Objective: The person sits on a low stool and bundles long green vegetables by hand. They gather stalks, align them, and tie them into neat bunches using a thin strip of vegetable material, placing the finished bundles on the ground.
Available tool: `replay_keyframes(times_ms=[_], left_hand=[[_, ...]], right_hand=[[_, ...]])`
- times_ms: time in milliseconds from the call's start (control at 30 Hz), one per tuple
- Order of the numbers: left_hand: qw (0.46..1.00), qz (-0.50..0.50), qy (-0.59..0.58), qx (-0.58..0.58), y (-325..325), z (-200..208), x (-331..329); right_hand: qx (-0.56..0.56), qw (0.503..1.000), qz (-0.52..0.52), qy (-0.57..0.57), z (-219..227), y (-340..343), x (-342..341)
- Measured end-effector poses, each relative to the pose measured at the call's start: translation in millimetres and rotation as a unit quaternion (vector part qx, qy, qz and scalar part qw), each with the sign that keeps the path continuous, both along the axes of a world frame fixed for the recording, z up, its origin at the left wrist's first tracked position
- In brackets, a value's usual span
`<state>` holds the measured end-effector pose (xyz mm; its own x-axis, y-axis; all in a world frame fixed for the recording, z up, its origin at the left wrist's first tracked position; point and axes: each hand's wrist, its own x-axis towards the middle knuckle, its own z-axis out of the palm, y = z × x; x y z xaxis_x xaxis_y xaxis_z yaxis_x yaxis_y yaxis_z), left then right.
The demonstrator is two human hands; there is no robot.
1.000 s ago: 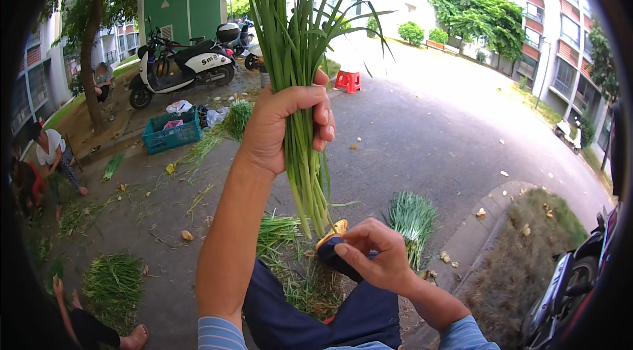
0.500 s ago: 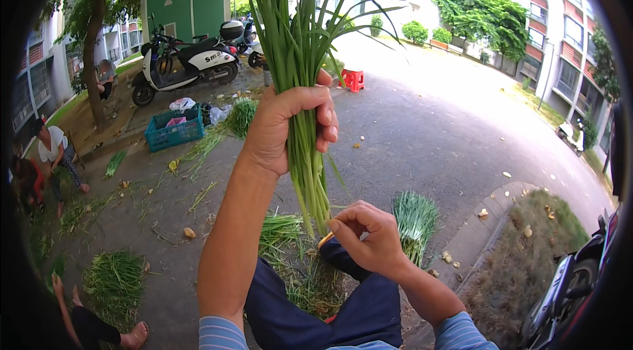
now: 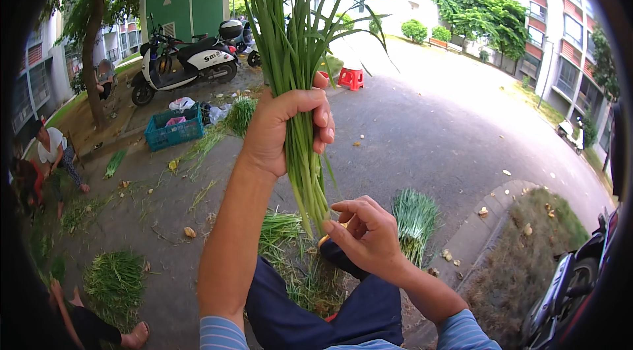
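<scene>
A tall bunch of green chives (image 3: pixel 300 53) stands upright in front of me, its long leaves fanning out at the top. My left hand (image 3: pixel 290 122) is wrapped round its middle. Below, the pale stem ends (image 3: pixel 313 208) hang by my right hand (image 3: pixel 369 234). The thumb and forefinger of that hand are parted beside the stem ends, with the other fingers curled; I see nothing gripped between them. On the ground between my legs lies a loose heap of chives (image 3: pixel 280 228). A neat bundle of chives (image 3: pixel 415 225) rests to the right of my right hand.
A teal crate (image 3: pixel 175 129) with bags stands at far left, near a white scooter (image 3: pixel 191 63). Another chive heap (image 3: pixel 115 287) lies at left, near a person's foot (image 3: pixel 135 335). A person in a white top (image 3: pixel 51 145) sits farther left. A red stool (image 3: pixel 351 79) stands ahead.
My right thumb and forefinger have moved from a pinch near the stem ends to being apart. The bunch in my left hand has shifted slightly left.
</scene>
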<state>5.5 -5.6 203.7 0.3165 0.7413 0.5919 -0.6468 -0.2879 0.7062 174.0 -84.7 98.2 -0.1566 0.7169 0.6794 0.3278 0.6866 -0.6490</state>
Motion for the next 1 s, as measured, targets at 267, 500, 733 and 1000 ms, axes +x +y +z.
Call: replay_keyframes(times_ms=[267, 500, 733, 1000], left_hand=[[1.0, 0.005, -0.004, -0.006, -1, 2, -4], [1.0, -0.011, -0.014, -0.011, 4, -3, -2], [0.999, -0.025, -0.017, -0.016, 6, -8, 3], [0.998, -0.053, -0.042, -0.011, 10, -11, -4]], right_hand=[[0.005, 0.996, 0.08, -0.05, -30, 2, 10], [-0.06, 0.979, 0.14, -0.134, -53, -16, 24], [-0.005, 1.0, 0.01, -0.007, 1, -1, 3], [-0.018, 0.986, 0.133, -0.104, -29, -2, 16]])
